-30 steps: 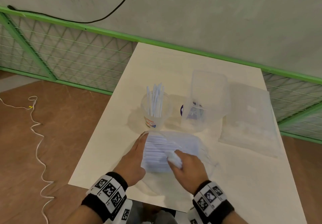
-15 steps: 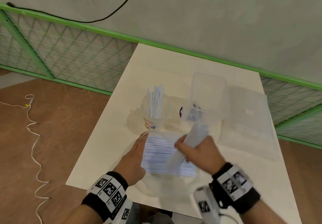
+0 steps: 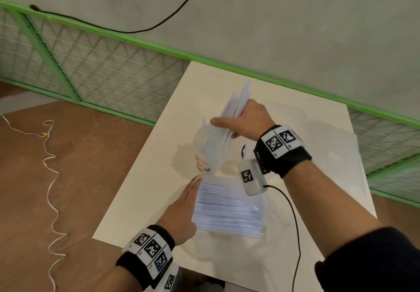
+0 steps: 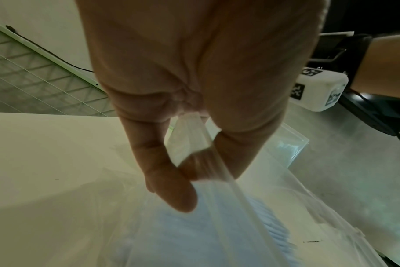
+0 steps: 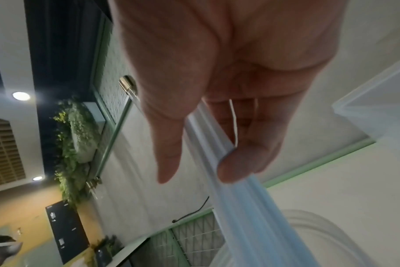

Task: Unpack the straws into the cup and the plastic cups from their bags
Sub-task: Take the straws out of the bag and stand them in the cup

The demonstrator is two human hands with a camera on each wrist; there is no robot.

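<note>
One clear plastic cup [image 3: 210, 153] with a printed band stands on the pale rectangular surface [image 3: 145, 191]. The right hand [image 3: 246, 118], grip closed round a bundle of white straws [image 3: 236, 103], tilts them into the cup. The left hand [image 3: 181, 212] pinches the clear straw bag [image 4: 194, 144], which lies flat beside the cup. Behind are a green mesh fence [image 3: 91, 68], a grey wall and a brown floor.

No words or numbers can be read; the cup [image 3: 205, 155] carries only a blurred coloured print.

Bare table [image 3: 306, 137] right of cup [image 3: 205, 155]
</note>
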